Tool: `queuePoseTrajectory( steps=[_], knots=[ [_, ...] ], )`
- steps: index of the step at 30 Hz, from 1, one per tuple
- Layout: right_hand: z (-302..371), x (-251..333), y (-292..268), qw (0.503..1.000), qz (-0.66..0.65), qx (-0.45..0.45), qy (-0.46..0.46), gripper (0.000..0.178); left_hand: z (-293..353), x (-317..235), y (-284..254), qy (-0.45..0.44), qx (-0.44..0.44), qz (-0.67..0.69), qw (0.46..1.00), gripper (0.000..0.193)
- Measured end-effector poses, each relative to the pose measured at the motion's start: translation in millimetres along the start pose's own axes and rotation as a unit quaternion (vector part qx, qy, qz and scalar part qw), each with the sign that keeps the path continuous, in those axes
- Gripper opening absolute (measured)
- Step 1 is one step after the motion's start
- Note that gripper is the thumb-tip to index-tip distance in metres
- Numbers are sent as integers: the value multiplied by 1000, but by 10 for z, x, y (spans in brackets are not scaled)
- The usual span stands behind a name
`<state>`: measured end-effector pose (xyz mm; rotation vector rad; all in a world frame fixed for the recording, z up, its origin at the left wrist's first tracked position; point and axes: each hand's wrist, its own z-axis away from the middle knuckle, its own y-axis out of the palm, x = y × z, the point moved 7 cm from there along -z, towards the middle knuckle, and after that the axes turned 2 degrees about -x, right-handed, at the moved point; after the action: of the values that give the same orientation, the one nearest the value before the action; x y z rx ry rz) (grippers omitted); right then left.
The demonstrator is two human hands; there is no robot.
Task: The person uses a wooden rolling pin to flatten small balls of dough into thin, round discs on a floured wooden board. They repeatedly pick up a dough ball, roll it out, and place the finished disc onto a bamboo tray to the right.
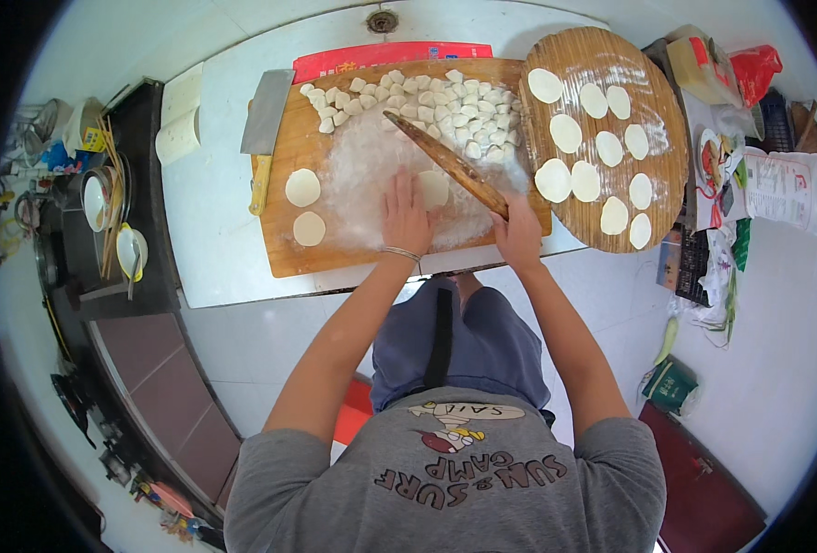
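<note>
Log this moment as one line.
left hand: beside dough disc | right hand: gripping rolling pin | cutting board: dough pieces, far side | round board: flat discs

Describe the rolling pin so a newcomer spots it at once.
On the white table lies a wooden board. Over it, the right hand grips the rolling pin, which slants away leftward toward the dough pieces. Nothing else there is a long, tapered stick.

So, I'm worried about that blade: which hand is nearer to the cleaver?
Left. The left hand is over the floured wooden board, right of the cleaver and lower in the picture; the right hand, farther right, grips the rolling pin.
</note>
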<state>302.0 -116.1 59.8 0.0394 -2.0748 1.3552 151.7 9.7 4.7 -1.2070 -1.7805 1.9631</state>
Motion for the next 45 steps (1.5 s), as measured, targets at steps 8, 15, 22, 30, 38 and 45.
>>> queuePoseTrajectory(
  steps=[8, 15, 22, 30, 38, 45],
  knots=[
    [142, -169, 33, 999, 13, 10, 37, 37, -120, 41, 151, 106, 61, 21, 992, 76],
    [171, -199, 59, 999, 14, 24, 45, 36, -126, 28, 183, 265, 128, 18, 956, 75],
    [201, -188, 282, 986, 69, 140, -57, 40, 238, 678, -502, 64, -96, 97, 989, 73],
    [-415, 60, 681, 978, 71, 167, -98, 36, -82, 859, -314, -7, 1, -74, 997, 71],
    [27, -112, 649, 974, 87, 184, -101, 33, 74, 530, -544, -5, -179, 40, 983, 66],
    [99, -216, 301, 994, 68, 81, 19, 35, 31, 55, -137, 17, 27, 61, 998, 65]
  ],
)
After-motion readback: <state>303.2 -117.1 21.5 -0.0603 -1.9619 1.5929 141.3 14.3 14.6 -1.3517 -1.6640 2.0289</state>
